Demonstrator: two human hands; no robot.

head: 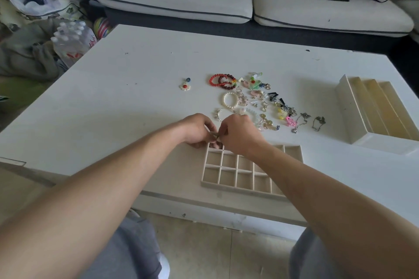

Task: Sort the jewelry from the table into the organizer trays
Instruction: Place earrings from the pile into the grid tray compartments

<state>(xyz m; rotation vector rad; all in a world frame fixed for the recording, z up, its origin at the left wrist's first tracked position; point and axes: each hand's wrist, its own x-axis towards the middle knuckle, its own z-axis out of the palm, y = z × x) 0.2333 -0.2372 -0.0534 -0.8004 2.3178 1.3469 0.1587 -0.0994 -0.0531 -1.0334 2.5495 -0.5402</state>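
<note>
Left hand (196,129) and right hand (238,135) together pinch a small piece (215,135) over the grid tray (240,185) at the near edge of the desk (136,97), apparently to seat it in a cell.

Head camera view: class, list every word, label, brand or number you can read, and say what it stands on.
Nothing here is legible.
Red print on the wrap of the water bottle pack: too blurred to read.
Grid tray, stepped organizer and the small piece pinched between left hand and right hand: no lettering visible.

The pinched piece (216,135) is too small to identify.
</note>
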